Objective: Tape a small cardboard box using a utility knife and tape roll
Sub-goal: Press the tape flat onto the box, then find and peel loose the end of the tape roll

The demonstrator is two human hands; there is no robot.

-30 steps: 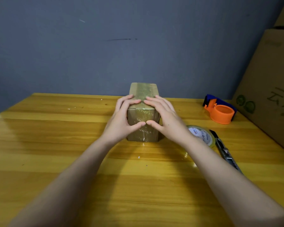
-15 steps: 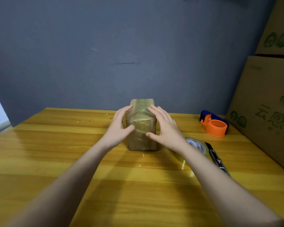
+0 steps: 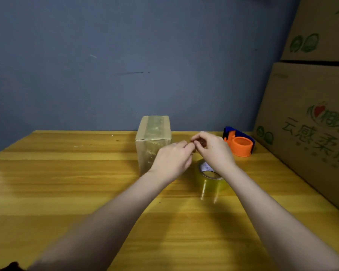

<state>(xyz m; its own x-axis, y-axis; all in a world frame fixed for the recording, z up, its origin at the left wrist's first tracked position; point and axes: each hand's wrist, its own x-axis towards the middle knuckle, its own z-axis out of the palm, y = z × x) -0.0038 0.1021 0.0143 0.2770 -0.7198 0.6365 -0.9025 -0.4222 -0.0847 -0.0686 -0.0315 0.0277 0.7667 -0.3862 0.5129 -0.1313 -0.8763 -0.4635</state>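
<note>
Left hand (image 3: 172, 159) & right hand (image 3: 213, 149) meeting fingertip to fingertip above counter (image 3: 67, 182), pinched narrow; can't tell what's held. Tape roll (image 3: 210, 179) just below right wrist. Taped box (image 3: 154, 141) upright behind left hand. Orange dispenser (image 3: 240, 143) further right.

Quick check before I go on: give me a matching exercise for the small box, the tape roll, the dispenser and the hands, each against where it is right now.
Things:
1. small cardboard box
2. tape roll
3. orange dispenser
4. hands: left hand, right hand

Places:
A. at the far right of the table, near the big cartons
B. fingertips together in the air, right of the box
C. flat on the table, below the right wrist
D. upright near the wall, tape strip over its top

Pairs: 1-D, 2-C, 3-A, 4-B
</note>
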